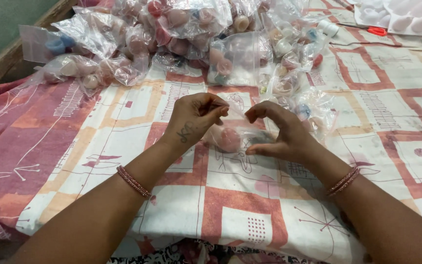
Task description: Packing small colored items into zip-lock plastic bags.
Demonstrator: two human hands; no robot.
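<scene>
A small clear plastic bag (233,132) with a pink round piece (229,139) inside lies on the patterned cloth (123,112) between my hands. My left hand (194,120) pinches the bag's top edge with fingertips closed. At the bag's other top corner, my right hand (277,132) pinches the plastic, its thumb resting low near the cloth. Both wrists wear pink beaded bangles.
A heap of clear bags (172,34) filled with pink, white and blue small round pieces is piled at the far side. Red-handled scissors (377,31) and a white moulded tray (411,17) lie at the far right. A wooden edge (10,58) runs at the far left.
</scene>
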